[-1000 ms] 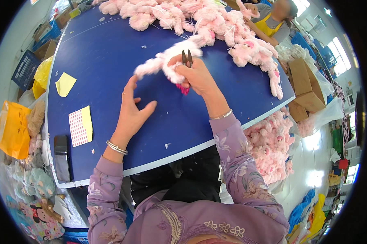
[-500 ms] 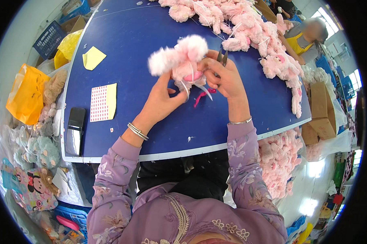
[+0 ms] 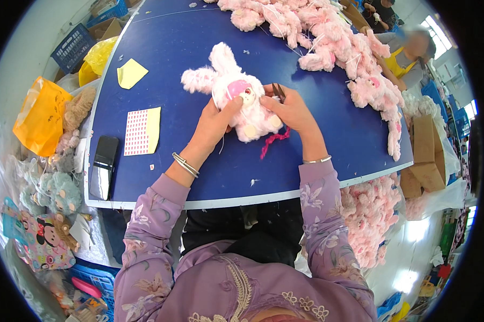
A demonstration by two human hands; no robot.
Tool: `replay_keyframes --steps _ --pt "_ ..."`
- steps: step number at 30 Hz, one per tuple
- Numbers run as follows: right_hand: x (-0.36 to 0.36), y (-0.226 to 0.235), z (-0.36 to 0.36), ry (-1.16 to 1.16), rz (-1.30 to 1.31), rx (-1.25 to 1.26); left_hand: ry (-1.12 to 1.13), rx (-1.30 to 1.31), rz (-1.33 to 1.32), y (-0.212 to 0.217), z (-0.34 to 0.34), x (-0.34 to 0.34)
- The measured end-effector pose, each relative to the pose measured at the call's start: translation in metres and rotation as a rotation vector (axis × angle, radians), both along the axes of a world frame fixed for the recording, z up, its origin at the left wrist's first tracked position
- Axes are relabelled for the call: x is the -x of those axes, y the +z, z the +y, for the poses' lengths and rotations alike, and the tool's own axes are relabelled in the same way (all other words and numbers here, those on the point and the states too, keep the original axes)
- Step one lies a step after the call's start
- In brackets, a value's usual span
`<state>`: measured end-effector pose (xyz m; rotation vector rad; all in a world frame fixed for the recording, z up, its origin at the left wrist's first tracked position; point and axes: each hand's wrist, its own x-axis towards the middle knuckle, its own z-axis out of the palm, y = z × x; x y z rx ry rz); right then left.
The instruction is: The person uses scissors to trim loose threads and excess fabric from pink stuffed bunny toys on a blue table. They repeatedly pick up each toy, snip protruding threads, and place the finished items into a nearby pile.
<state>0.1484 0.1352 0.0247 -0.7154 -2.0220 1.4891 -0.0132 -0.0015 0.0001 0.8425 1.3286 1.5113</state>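
Here, the left hand is closed around one side of a pink plush rabbit, over the blue worktop. The right hand, curled around dark snips, presses its thumb against the other side.

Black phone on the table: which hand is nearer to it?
Left. The left hand, on the plush toy, is right of the phone; the right hand is farther right.
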Motion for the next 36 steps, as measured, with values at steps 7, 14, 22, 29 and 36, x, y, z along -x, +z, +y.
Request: replay_keyframes --steps 7,14,22,29,36 --pt "0.013 -0.007 -0.017 -0.003 0.077 0.164 -0.015 -0.098 -0.362 -0.011 0.001 0.004" --pt "0.019 -0.014 -0.024 0.002 0.225 0.316 -0.07 -0.098 -0.476 0.004 -0.006 0.003" --pt "0.019 -0.004 -0.029 -0.104 0.189 0.234 -0.047 -0.074 -0.401 0.0 -0.004 0.006" --pt "0.019 -0.004 -0.047 -0.059 0.124 -0.353 0.021 -0.188 -0.475 0.004 -0.004 0.009" --pt "0.027 -0.018 -0.043 -0.204 0.194 0.171 0.097 -0.27 -0.228 0.001 -0.004 -0.006"
